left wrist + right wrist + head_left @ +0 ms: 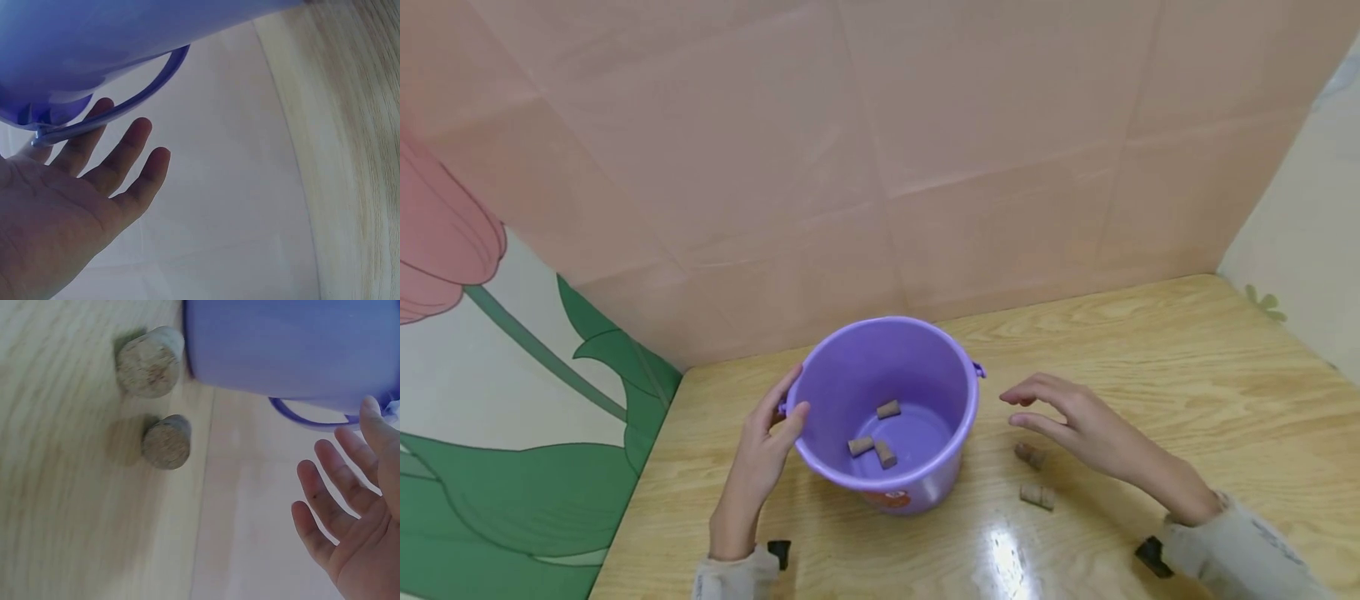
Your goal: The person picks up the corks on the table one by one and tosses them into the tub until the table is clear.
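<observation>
- The purple bucket (pixel 880 333) stands mouth up on the wood-grain surface (pixel 1150 358), near the pink covering (pixel 880 167) behind; its spot between the two hands seems chosen so either can reach the rim.
- The left hand (pixel 763 448) lightly holds the rim beside a handle lug (pixel 782 408), thumb over the edge and forefinger outside, the other fingers loosely spread. Such a slight hold probably steadies the bucket rather than bearing its weight.
- The handle (pixel 164 76) hangs down on the far side, which leaves the mouth unobstructed.
- Inside, three corks (pixel 888 409) lie at different angles on the flat bottom: two at the near side, so close that contact is hard to judge, and one farther back.
- The right hand (pixel 1078 423) hovers beside the bucket, gripping nothing, fingers gently bent and thumb apart; that gap looks suited to something cork-sized.
- Two loose corks (pixel 1037 497) rest on their sides to the bucket's right, near each other but apart, apparently within easy reach of the right hand.
</observation>
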